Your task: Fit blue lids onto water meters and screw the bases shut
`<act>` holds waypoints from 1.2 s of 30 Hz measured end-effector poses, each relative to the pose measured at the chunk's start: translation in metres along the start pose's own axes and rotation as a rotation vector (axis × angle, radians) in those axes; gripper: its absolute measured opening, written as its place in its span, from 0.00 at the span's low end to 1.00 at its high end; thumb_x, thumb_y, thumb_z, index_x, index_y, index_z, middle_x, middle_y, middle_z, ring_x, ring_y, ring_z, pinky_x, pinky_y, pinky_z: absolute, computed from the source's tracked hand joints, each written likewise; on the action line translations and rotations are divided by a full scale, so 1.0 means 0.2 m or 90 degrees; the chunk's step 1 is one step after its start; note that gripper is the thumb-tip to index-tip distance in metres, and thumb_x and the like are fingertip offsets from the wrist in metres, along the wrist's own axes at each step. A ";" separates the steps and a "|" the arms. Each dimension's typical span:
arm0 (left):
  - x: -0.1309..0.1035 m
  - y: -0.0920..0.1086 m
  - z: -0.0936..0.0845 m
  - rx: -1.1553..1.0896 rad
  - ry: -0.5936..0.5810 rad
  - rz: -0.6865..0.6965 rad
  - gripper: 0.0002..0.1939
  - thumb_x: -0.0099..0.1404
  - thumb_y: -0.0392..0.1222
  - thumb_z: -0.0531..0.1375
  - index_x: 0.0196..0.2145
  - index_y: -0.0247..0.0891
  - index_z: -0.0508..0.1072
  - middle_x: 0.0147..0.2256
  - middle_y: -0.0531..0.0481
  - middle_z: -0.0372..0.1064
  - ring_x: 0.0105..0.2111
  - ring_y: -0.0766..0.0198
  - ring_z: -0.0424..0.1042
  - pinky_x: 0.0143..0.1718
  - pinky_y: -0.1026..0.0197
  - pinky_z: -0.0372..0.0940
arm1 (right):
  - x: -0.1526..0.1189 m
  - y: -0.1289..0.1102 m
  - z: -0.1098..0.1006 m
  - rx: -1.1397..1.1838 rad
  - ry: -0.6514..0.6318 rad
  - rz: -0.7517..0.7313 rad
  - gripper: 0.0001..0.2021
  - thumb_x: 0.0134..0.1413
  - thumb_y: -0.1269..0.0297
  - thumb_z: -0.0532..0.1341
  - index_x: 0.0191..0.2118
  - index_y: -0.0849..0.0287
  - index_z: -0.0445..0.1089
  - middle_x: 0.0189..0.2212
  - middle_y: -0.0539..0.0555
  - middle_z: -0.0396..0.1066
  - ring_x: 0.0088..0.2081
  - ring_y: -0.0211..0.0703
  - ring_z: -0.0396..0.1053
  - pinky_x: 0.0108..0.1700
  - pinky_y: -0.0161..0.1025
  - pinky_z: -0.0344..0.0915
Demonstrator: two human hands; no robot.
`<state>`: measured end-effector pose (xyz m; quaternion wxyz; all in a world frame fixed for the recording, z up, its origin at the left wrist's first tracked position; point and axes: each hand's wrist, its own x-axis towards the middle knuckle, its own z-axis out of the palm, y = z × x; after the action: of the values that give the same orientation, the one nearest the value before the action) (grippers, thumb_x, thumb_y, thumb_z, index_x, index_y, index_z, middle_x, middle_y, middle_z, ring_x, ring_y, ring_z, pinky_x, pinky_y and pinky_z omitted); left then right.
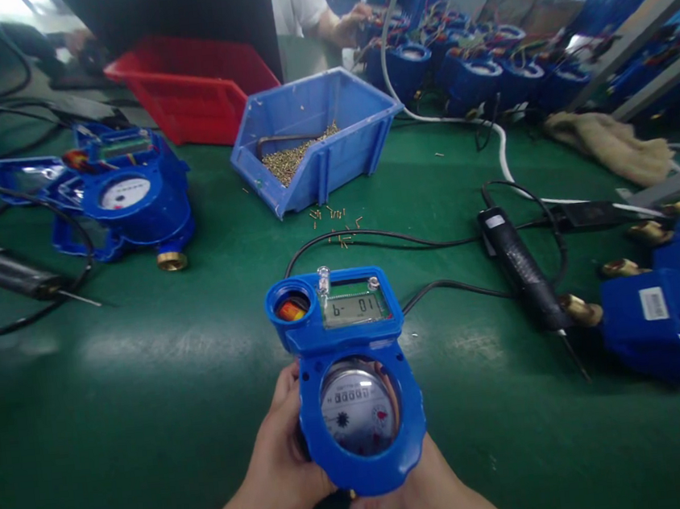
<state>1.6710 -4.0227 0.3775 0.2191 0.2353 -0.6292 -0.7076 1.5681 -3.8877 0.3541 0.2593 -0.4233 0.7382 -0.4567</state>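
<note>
Head view: the left hand [283, 467] and right hand [418, 485] together grasp a blue meter [352, 383] over the green table [149, 404], its dial [357, 415] and display [353, 310] facing the wearer. Beyond the meter, loose brass-coloured screws [342, 240] lie before a blue bin [351, 160] holding many more. To the meter's right rests a black electric screwdriver [521, 272]; well to its left sits a second meter [158, 201].
</note>
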 end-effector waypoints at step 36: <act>0.17 0.22 0.03 -0.273 -0.053 -0.182 0.28 0.53 0.42 0.64 0.49 0.33 0.61 0.43 0.41 0.72 0.41 0.55 0.72 0.43 0.56 0.66 | 0.28 -0.37 -0.14 0.638 0.198 0.183 0.29 0.39 0.63 0.68 0.50 0.59 0.62 0.43 0.57 0.73 0.47 0.54 0.69 0.52 0.50 0.64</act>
<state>1.6414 -4.0429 0.4196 0.1354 0.2404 -0.4334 -0.8579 1.5463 -3.9386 0.4328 0.3768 -0.0703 0.5101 -0.7700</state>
